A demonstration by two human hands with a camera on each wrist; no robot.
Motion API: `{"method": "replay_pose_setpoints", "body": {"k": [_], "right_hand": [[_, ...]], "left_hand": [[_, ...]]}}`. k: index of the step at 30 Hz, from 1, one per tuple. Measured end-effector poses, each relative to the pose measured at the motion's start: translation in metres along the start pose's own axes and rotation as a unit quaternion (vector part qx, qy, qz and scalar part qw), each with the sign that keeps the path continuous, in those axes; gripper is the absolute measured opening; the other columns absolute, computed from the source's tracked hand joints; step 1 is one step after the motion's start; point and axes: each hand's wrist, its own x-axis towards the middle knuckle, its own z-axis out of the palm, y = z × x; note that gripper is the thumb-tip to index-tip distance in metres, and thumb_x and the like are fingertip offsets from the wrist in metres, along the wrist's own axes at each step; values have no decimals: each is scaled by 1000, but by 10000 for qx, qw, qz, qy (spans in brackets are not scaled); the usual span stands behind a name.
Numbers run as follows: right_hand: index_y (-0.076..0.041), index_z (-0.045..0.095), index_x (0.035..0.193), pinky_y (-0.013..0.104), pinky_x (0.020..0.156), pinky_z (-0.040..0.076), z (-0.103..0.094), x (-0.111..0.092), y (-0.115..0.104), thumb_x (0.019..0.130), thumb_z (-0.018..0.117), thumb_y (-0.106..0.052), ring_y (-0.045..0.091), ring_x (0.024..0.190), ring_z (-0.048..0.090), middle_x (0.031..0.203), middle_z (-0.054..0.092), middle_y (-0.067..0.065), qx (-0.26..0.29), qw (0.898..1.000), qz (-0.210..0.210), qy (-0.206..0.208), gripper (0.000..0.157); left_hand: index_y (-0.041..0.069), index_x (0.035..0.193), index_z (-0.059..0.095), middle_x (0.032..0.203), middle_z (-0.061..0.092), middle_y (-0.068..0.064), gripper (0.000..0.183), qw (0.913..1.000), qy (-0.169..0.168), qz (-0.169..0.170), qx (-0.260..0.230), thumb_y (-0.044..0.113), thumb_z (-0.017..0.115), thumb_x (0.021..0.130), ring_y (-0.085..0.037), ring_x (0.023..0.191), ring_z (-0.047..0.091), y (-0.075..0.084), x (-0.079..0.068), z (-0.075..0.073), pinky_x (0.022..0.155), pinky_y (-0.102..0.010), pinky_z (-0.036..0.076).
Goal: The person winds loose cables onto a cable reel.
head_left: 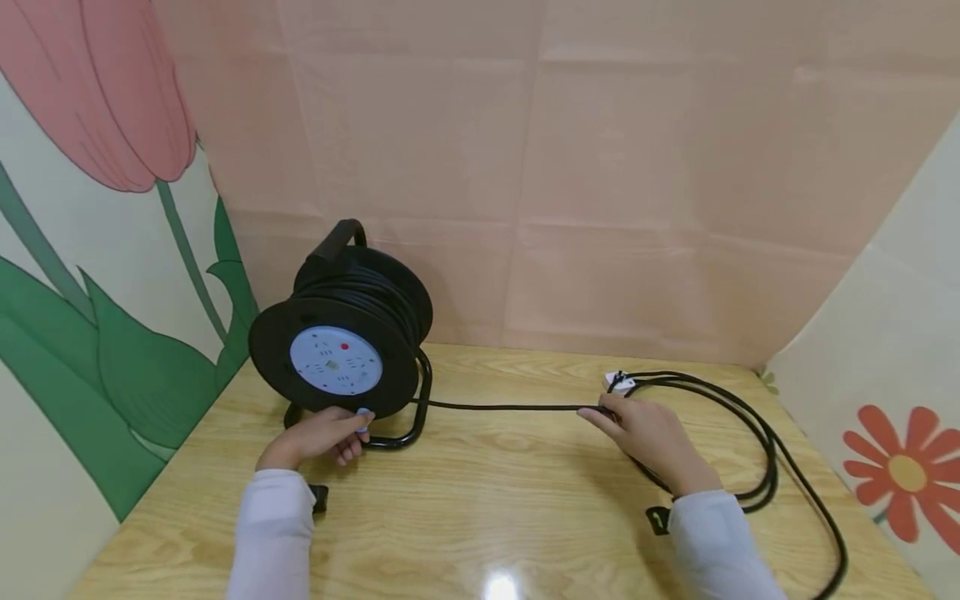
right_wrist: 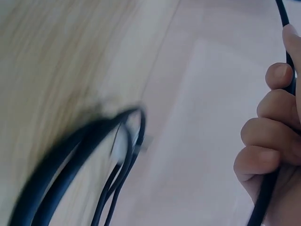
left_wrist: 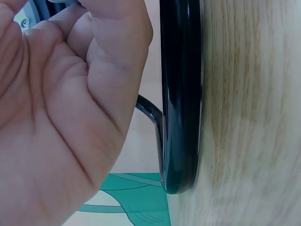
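Note:
A black cable reel (head_left: 272, 354) with a pale blue socket panel (head_left: 318, 367) stands on its tubular frame at the left of the table. Low on its front disc, my left hand (head_left: 315, 437) pinches a small blue knob (head_left: 363, 415). In the left wrist view the curled fingers (left_wrist: 115, 61) hide most of that knob, close beside the black frame tube (left_wrist: 181, 94). A black cable (head_left: 495, 407) runs taut from the reel to my right hand (head_left: 652, 437). That hand grips it with all fingers curled round, as the right wrist view shows.
Loose loops of cable (head_left: 768, 450) lie at the right, with a white plug (head_left: 615, 382) at their far end. A pink sheet (head_left: 600, 208) hangs behind the wooden table (head_left: 450, 517). Flower-patterned panels (head_left: 810, 367) border both sides.

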Motion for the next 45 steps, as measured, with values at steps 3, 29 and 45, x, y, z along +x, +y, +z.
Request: {"method": "replay_pose_setpoints", "body": {"k": [3, 29, 45], "right_hand": [[-24, 45, 73, 29, 48, 30, -6, -14, 16, 99, 61, -45, 8, 45, 30, 53, 32, -9, -58, 9996, 243, -95, 38], [-23, 48, 61, 33, 41, 20, -56, -78, 85, 89, 63, -64, 16, 42, 32, 51, 35, -5, -836, 9821, 1602, 539, 52], [-24, 59, 76, 37, 56, 29, -61, -57, 72, 87, 77, -36, 19, 58, 38, 66, 47, -5, -603, 9749, 918, 1937, 24]], "left_hand": [[-7, 95, 64, 73, 60, -4, 52, 10000, 21, -7, -2, 40, 44, 108, -13, 63, 56, 1, -1, 0, 64, -32, 52], [-8, 100, 65, 75, 61, -4, 51, 9996, 259, -85, 12, 39, 46, 107, -14, 66, 56, -6, -8, -3, 64, -29, 52], [-7, 96, 67, 71, 61, -4, 51, 9973, 667, -286, 73, 40, 51, 105, -13, 62, 55, -10, -16, -11, 61, -29, 51]]}}
